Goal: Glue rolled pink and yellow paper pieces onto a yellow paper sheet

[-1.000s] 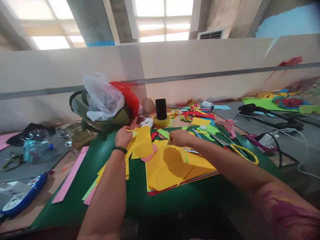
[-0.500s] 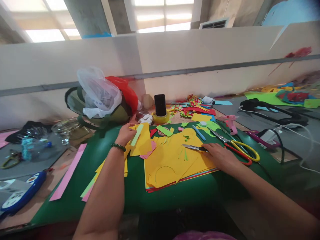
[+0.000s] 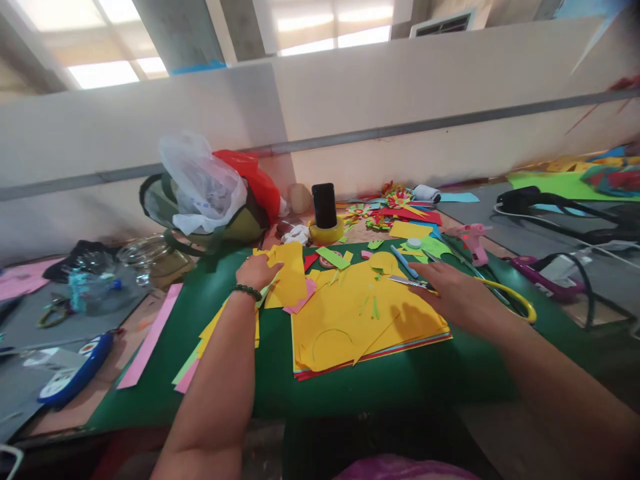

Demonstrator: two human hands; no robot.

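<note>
My left hand [image 3: 257, 272] lies with fingers stretched over yellow paper pieces [image 3: 290, 275]. A pale green strip [image 3: 264, 295] shows partly beneath it. My right hand [image 3: 447, 287] is over the right side of a stack of yellow sheets [image 3: 350, 320], its fingers at the rear end of a utility knife [image 3: 409, 282] whose blade points left. Part of the knife's handle is hidden by the hand. Beside the fingertips lies a blue pen [image 3: 404, 261]. Yellow-handled scissors [image 3: 520, 299] are partly covered by my right hand and wrist.
A phone [image 3: 325, 205] leans upright on a yellow tape roll [image 3: 327, 231]. A bag [image 3: 225, 220] with plastic bags stands back left. Paper flowers [image 3: 397, 200] and a pink glue gun [image 3: 475, 241] lie back right. A pink strip [image 3: 153, 337] lies left on the green mat [image 3: 270, 393].
My right hand dropped to the knife, and the knife has since shifted right towards the blue pen. The green strip held up by my left hand is now down under it.
</note>
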